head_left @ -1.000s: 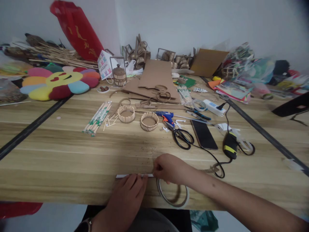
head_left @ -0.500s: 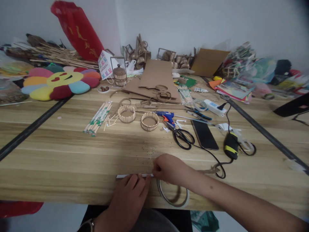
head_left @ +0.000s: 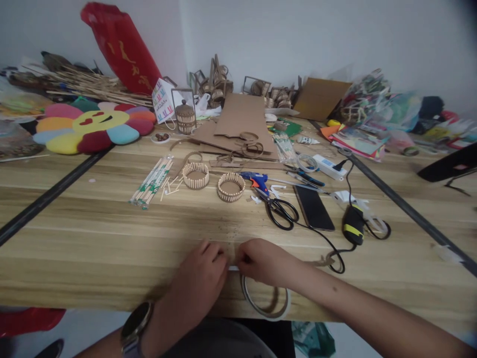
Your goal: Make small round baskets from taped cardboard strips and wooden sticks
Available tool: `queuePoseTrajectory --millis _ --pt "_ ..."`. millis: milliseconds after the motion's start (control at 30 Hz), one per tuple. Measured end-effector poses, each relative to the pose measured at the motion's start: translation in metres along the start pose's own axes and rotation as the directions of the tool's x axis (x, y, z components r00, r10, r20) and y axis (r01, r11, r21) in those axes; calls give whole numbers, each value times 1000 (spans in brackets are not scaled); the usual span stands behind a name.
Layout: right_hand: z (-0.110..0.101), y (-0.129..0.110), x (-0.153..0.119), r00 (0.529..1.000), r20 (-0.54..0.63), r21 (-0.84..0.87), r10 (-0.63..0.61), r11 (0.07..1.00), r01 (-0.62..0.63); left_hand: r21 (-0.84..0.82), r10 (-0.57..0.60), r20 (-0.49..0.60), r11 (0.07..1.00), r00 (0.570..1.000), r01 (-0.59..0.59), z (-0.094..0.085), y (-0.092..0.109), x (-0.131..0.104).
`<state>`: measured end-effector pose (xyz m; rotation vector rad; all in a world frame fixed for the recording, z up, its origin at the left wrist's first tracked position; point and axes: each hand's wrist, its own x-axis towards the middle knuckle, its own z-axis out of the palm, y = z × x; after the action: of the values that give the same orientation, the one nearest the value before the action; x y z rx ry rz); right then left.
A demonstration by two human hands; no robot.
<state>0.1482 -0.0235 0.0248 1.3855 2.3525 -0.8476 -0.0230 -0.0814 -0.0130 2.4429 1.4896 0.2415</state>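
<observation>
My left hand [head_left: 201, 276] is closed near the table's front edge, its fingers curled over a narrow white strip [head_left: 233, 268]. Only a short bit of that strip shows between my two hands. Just to the right, my right hand [head_left: 259, 259] makes a pinch at the strip's other end, its fingertips mostly hidden. A roll of tape [head_left: 287, 304] lies below my right wrist at the table edge. From behind the right forearm a brown paper strip [head_left: 321, 262] sticks out.
Ahead lie black-handled scissors [head_left: 282, 213], a phone [head_left: 315, 208], a blue glue gun [head_left: 257, 182] and two rings of short sticks [head_left: 231, 188], [head_left: 196, 176]. Packed sticks [head_left: 152, 182] are at left. A black cable [head_left: 328, 238] runs near my right forearm.
My left hand has moved up and closed in beside the right hand, covering most of the white strip that lay exposed. The right hand has stayed almost in place.
</observation>
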Motion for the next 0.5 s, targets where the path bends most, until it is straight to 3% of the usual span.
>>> queuePoseTrajectory --millis 200,400,500 --pt "0 -7 -5 998 -51 -10 33 999 -33 -288 -30 151 955 988 73 -9 -7 21" --pt "4 -13 -10 993 -103 -36 65 997 -69 -380 -94 130 915 987 137 -11 -6 25" --pt "7 -17 -14 978 -191 -65 83 993 -97 -395 -122 102 906 987 153 -12 -4 27"
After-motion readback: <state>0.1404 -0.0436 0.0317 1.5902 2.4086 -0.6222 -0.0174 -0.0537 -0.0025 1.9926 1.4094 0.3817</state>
